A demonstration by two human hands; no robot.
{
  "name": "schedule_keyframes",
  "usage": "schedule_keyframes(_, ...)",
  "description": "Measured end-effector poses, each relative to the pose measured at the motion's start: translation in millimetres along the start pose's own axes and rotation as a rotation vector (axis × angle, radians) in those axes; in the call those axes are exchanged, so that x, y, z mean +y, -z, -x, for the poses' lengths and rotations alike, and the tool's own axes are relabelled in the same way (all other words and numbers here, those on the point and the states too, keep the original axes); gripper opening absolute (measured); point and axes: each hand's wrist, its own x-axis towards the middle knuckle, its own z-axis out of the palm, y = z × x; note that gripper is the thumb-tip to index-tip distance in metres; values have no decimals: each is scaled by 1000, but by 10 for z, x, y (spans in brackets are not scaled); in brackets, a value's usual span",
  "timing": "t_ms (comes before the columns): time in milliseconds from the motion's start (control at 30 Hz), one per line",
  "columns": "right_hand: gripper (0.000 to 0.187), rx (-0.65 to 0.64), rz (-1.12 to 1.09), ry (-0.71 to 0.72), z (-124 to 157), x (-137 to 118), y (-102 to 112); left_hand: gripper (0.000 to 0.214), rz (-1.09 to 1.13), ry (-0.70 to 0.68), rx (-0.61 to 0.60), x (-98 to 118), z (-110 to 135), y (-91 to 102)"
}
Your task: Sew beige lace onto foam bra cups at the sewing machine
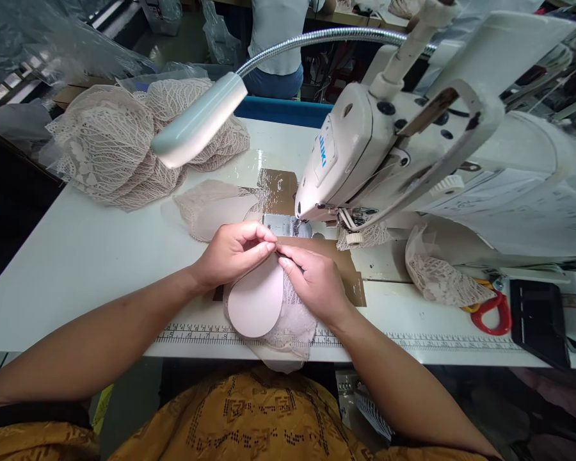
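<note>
Between my hands is a lace bra piece (297,314) with a smooth pale pink cup (255,301) lying on it, draped toward the table's front edge. My left hand (235,251) pinches the top of this piece from the left. From the right, my right hand (314,278) pinches the same edge, its thumb and fingertips nearly touching the left ones. Just beyond my fingertips are the needle plate (279,224) and head of a white sewing machine (338,144). A second lace cup (216,211) lies left of the needle plate.
Lace pieces (110,137) are heaped at the back left under a lamp (199,118) on a bendable neck. At right lie another lace piece (441,275), red-handled scissors (494,314) and a dark phone-like object (537,320). A ruler strip (413,341) runs along the front edge. A person (276,38) sits beyond.
</note>
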Motion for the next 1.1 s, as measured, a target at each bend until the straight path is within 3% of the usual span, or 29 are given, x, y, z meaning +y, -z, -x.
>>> schedule_keyframes(167,27,51,-34,-17,17,-4,40,15,40,72,85,-35,-25,46)
schedule_keyframes(267,29,55,-20,-54,20,-17,72,27,60,189,79,-52,-41,125)
schedule_keyframes(367,30,37,-9,-89,10,-26,86,39,-20,319,-118,-3,-44,217)
schedule_keyframes(467,28,66,-9,-39,-3,-24,76,26,-97,371,-399,93,-28,253)
schedule_keyframes(533,26,62,-50,13,-5,-24,65,19,-83,358,-472,143,-15,234)
schedule_keyframes(633,9,-28,-115,36,8,-37,56,21,85,342,-463,164,-4,181)
schedule_keyframes(800,11,-66,-142,65,40,-70,63,42,466,418,-472,136,-16,158)
schedule_keyframes(1100,9,-86,-45,45,49,-18,63,37,642,491,-364,164,-62,276)
